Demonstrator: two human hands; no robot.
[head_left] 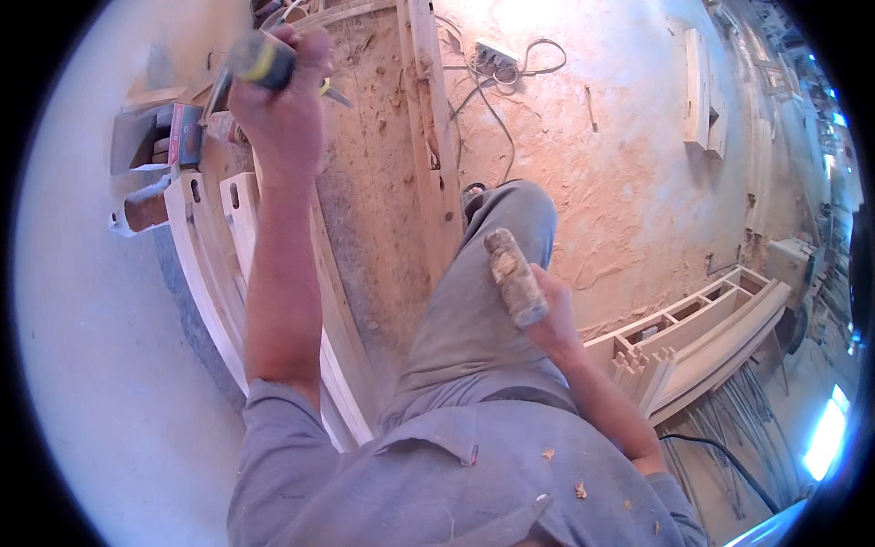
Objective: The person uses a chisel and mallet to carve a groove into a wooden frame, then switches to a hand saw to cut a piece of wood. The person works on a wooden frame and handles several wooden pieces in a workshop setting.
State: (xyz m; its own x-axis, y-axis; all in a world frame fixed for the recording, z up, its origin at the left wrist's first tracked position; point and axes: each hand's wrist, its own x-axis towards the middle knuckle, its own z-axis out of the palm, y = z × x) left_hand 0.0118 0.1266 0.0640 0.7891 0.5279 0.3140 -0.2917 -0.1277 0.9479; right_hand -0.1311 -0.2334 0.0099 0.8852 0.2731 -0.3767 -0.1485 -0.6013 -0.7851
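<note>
At the upper left my left hand [290, 96] is closed around a dark cylindrical tool handle with a yellow band [262, 62], which is blurred. Just beyond the fingers, a short metal blade with a yellow collar [337, 94] shows; whether it belongs to the same tool I cannot tell. My right hand [552, 319] grips a wooden mallet over my raised right thigh. The mallet's head [515, 276] is pale and badly worn, and its handle is hidden. Between the hands, a long timber with slots [427, 118] lies on the worktop [365, 173].
Curved slotted wooden pieces [196, 237] lean beside my left arm, below an open box [187, 135]. A power strip [497, 57] with cables lies on the shaving-strewn floor. Stacked wooden parts [702, 333] stand at the right, with more planks [698, 91] farther off.
</note>
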